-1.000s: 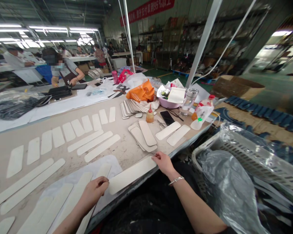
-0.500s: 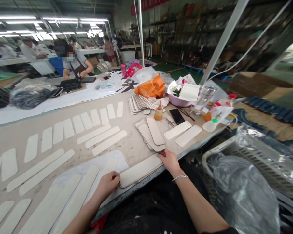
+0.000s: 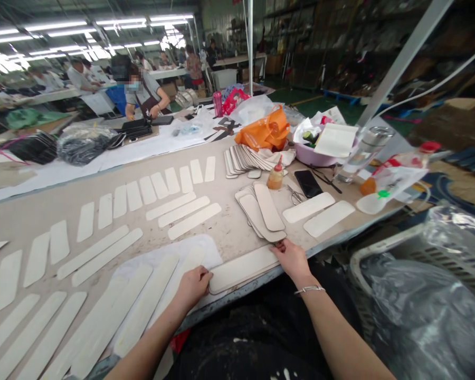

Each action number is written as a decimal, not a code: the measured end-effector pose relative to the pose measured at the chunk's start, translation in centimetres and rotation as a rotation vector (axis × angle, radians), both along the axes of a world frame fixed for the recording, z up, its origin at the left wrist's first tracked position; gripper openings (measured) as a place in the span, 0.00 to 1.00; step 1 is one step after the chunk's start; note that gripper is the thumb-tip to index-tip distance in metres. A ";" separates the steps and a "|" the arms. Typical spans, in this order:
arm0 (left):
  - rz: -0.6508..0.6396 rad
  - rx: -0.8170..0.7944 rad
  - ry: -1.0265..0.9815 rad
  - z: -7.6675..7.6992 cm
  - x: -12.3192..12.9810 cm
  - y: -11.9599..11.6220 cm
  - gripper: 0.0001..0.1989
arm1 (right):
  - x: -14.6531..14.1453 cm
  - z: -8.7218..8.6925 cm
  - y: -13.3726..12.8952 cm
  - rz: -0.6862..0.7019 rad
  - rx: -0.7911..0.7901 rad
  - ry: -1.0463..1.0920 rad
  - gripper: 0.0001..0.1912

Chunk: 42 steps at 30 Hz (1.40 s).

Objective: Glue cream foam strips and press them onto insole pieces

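A: Where is the strip (image 3: 243, 269), and which way does it point?

B: It lies flat at the near edge of the worktop (image 3: 221, 194), between the two hands, on top of at least one like strip. Its long axis rises obliquely from the left fingers (image 3: 204, 274) to the right fingers (image 3: 284, 249), roughly parallel to that edge; the rounded left end is the nearer one.

A: State of the fingers?

B: Left: drawn nearly together, tips at the strip's left end; whether they grip it or merely touch it, one cannot tell. Right: closed in a pinch on the far right corner.

A: What surrounds them?

B: Beneath and beyond the left fingers spreads a white sheet (image 3: 208, 249). Left of them lie long strips (image 3: 148, 303), slanted more steeply than the strip between the hands. Farther beyond are three narrow strips (image 3: 194, 220), nearly parallel to it, and a row of short strips (image 3: 134, 196) pointing away. Just beyond the right fingers is a pile (image 3: 269, 208) of rounded pieces, its long axis running away and leftward; past it stands a red-tipped bottle (image 3: 275, 178), and to the right of that lies a phone (image 3: 307, 183).

A: Any lettering?

B: Well to the right of the right fingers, a red-capped bottle (image 3: 430, 148) bears red print, too blurred to read.
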<state>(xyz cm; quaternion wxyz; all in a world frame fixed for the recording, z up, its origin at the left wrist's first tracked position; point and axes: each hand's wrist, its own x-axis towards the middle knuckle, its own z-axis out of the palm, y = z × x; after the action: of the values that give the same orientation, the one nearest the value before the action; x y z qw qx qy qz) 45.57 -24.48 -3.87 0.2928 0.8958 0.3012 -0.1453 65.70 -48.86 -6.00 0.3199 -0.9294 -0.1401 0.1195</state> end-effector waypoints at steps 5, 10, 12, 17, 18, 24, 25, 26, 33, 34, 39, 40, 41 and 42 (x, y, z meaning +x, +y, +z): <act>-0.006 -0.002 0.016 -0.3 0.3 0.2 0.14 | 0.1 -0.1 0.0 -0.004 -0.020 0.000 0.10; -0.007 0.007 0.040 0.3 0.6 0.0 0.13 | 0.0 0.0 0.0 0.001 0.006 -0.001 0.09; 0.007 0.016 0.042 0.4 0.7 0.0 0.13 | 0.0 0.1 0.0 -0.001 0.009 0.004 0.09; 0.048 -0.010 0.043 0.4 0.7 -0.1 0.13 | -0.1 0.1 0.1 -0.010 -0.010 0.001 0.08; 0.055 -0.024 0.042 0.5 0.7 -0.1 0.13 | -0.1 0.0 0.1 -0.008 -0.012 0.000 0.07; 0.069 -0.072 0.045 1.0 0.6 -0.2 0.12 | 0.1 -0.1 0.1 0.007 -0.002 0.012 0.05; 0.067 -0.073 0.043 1.0 0.6 -0.2 0.12 | 0.1 0.0 0.1 0.010 0.001 0.014 0.05; 0.067 -0.071 0.039 1.0 0.6 -0.2 0.12 | 0.1 0.0 0.1 0.014 0.005 0.016 0.05; 0.064 0.004 0.003 0.2 0.2 -0.5 0.11 | 0.2 -0.1 -0.1 0.029 0.010 0.023 0.05; 0.064 0.023 -0.014 -0.1 0.0 -0.6 0.10 | 0.2 -0.1 -0.1 0.030 0.009 0.021 0.05; 0.117 0.112 -0.215 -1.5 -1.5 -1.2 0.09 | 0.3 -0.1 -0.1 0.040 0.012 0.012 0.06; 0.117 0.126 -0.269 -1.8 -1.9 -1.3 0.09 | 0.2 -0.1 -0.1 0.042 0.013 0.011 0.06; 0.108 0.140 -0.321 -2.0 -2.3 -1.5 0.09 | 0.2 -0.1 -0.2 0.045 0.012 0.010 0.06; 0.093 0.157 -0.374 -2.2 -2.7 -1.6 0.09 | 0.2 -0.1 -0.2 0.049 0.009 0.008 0.07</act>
<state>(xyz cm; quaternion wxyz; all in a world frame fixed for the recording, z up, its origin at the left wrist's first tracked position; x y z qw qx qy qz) 42.88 -26.06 -6.04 0.2792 0.9124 0.2929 0.0609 65.95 -49.04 -6.14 0.3215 -0.9238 -0.1621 0.1302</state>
